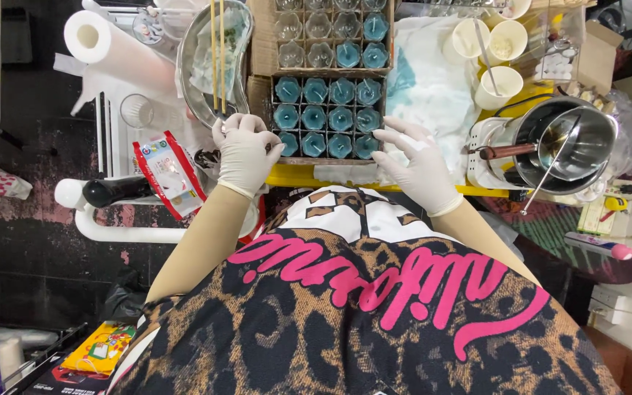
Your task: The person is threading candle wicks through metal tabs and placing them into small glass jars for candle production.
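A cardboard box (262, 96) with a divider grid holds several small glasses of teal wax (328, 117); a second box (263, 44) behind it holds clear and teal-filled glasses. My left hand (244, 152), in a white glove, rests with curled fingers at the near left corner of the front box, touching its edge. My right hand (418, 161), also gloved, hovers with fingers spread at the near right corner of that box. Whether the left fingers pinch anything small is hidden.
A metal kidney tray (193, 69) with two thin sticks lies left of the boxes. A paper towel roll (115, 51), a red-and-white wipes pack (170, 175), a steel pot (565, 143) on a white heater, paper cups (495, 62) and a stained cloth (426, 88) surround them.
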